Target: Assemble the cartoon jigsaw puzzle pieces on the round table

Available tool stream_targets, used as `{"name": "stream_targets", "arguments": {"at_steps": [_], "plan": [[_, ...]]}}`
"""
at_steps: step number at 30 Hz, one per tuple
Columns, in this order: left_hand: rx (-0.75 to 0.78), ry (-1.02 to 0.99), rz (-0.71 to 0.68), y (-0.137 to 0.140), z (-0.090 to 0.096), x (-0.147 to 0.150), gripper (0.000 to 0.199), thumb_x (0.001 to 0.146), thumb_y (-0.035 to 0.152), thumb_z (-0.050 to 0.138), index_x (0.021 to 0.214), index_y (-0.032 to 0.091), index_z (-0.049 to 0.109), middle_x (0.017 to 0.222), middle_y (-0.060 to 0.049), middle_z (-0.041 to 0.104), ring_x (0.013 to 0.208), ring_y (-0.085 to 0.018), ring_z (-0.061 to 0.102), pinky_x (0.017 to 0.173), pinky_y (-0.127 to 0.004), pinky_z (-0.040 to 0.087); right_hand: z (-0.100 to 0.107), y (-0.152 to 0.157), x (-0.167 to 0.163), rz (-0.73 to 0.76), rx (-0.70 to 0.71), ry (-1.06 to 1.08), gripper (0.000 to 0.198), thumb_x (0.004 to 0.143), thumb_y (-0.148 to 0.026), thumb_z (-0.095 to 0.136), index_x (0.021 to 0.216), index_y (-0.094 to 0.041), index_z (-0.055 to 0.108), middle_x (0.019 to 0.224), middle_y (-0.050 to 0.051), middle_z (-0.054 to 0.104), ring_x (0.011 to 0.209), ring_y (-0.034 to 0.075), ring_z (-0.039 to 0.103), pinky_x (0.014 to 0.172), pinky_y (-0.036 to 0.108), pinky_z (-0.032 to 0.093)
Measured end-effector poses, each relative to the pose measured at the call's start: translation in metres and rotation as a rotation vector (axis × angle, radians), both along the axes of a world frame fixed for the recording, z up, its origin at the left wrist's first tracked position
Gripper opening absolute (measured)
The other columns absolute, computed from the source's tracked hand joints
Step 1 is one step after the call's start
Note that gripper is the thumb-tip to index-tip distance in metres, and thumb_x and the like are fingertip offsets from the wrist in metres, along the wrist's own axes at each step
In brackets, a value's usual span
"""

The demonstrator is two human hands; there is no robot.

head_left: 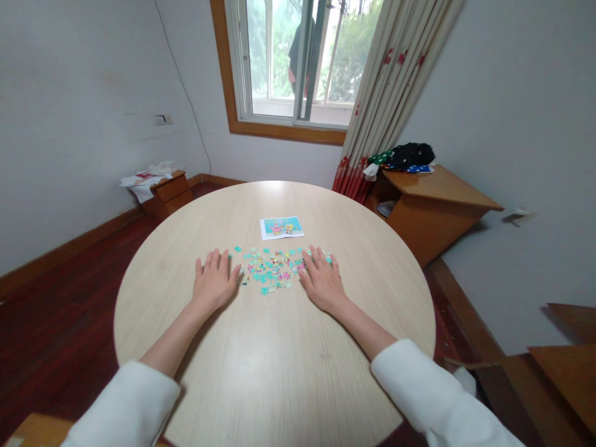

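L hand [214,282], R hand [322,280] spread, poss. touching puzzle pcs [270,273], well inside table edge [279,184]

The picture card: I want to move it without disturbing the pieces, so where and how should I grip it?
Probably pinch the picture card by its right edge, coming from the right: it lies flat, and the puzzle pieces are spread on its near side.

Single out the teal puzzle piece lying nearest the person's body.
The teal piece at the scatter's near edge, beside a pale piece; the other teal pieces lie farther back, toward the picture card.
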State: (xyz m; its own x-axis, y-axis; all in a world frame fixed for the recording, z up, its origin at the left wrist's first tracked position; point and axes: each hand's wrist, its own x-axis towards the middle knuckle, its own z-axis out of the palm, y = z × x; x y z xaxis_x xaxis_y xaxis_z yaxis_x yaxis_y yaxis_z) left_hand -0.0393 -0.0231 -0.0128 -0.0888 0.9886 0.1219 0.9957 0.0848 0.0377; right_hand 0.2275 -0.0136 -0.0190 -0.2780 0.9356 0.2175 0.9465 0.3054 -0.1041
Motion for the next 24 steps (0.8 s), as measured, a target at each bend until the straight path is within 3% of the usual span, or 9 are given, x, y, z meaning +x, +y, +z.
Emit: {"name": "stream_targets", "arguments": {"at_steps": [2, 5, 18, 24], "plan": [[-0.067, -0.018, 0.065, -0.002, -0.003, -0.017, 0.070, 0.093, 0.047, 0.016, 0.145, 0.002, 0.030, 0.151, -0.021, 0.029, 0.141, -0.032, 0.023, 0.114, -0.054, 0.015, -0.003, 0.002, 0.021, -0.146, -0.060, -0.027, 0.060, 0.098, -0.044, 0.023, 0.149, -0.013, 0.024, 0.156, 0.015, 0.019, 0.144, 0.028, 0.015, 0.114, 0.050, 0.009], [-0.106, -0.003, 0.040, -0.001, -0.008, -0.027, 0.072, 0.093, 0.048, 0.016, 0.145, 0.000, 0.028, 0.152, -0.021, 0.027, 0.142, -0.031, 0.021, 0.114, -0.053, 0.014, -0.007, 0.009, 0.040, -0.278, -0.148, -0.053, 0.067, 0.097, -0.048, 0.022, 0.150, -0.007, 0.016, 0.154, 0.023, 0.018, 0.144, 0.030, 0.015, 0.113, 0.049, 0.014], [-0.066, -0.008, -0.062, 0.029, -0.013, 0.012, 0.073, 0.093, 0.052, 0.013, 0.145, 0.003, 0.030, 0.152, -0.021, 0.027, 0.142, -0.030, 0.023, 0.114, -0.053, 0.015, -0.002, 0.036, 0.008, -0.127, -0.233, -0.040, 0.072, 0.094, -0.059, 0.014, 0.151, -0.014, 0.019, 0.156, 0.014, 0.020, 0.144, 0.029, 0.013, 0.114, 0.051, 0.010], [-0.057, -0.055, -0.075, 0.026, -0.011, 0.017, 0.072, 0.094, 0.051, 0.014, 0.145, 0.002, 0.030, 0.152, -0.021, 0.025, 0.142, -0.030, 0.021, 0.114, -0.053, 0.016, -0.002, 0.026, 0.002, -0.064, -0.126, -0.001, 0.069, 0.096, -0.054, 0.015, 0.150, -0.011, 0.020, 0.156, 0.015, 0.017, 0.145, 0.027, 0.011, 0.115, 0.050, 0.006]]}}
